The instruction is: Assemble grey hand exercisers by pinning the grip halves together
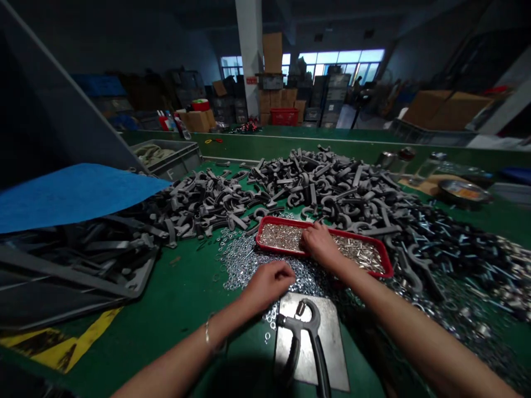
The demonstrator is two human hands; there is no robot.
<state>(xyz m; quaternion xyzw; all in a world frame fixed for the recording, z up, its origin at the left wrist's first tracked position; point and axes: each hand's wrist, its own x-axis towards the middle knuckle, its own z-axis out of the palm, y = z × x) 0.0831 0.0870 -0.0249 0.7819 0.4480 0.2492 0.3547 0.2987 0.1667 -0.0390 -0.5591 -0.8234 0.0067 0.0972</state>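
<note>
My right hand (321, 243) dips its bent, closed fingers into a long red tray (386, 265) of small metal parts; what the fingertips touch is hidden. In the tray, tiny pieces (282, 236) fill the left part and silvery pins (363, 254) the right. My left hand (271, 282) hovers over loose metal nuts (240, 264), its fingers curled in toward the thumb; anything between them is too small to make out. Just below both hands, a hand grip strengthener (305, 326) with black handles lies on a flat metal plate (335, 354).
Grey hook-shaped parts (315, 182) are heaped behind the tray. Black parts with metal rods (452, 237) spread to the right. A grey crate (136, 282) with a blue sheet (78, 196) above it stands left. Bottles and a round dish (462, 192) sit back right.
</note>
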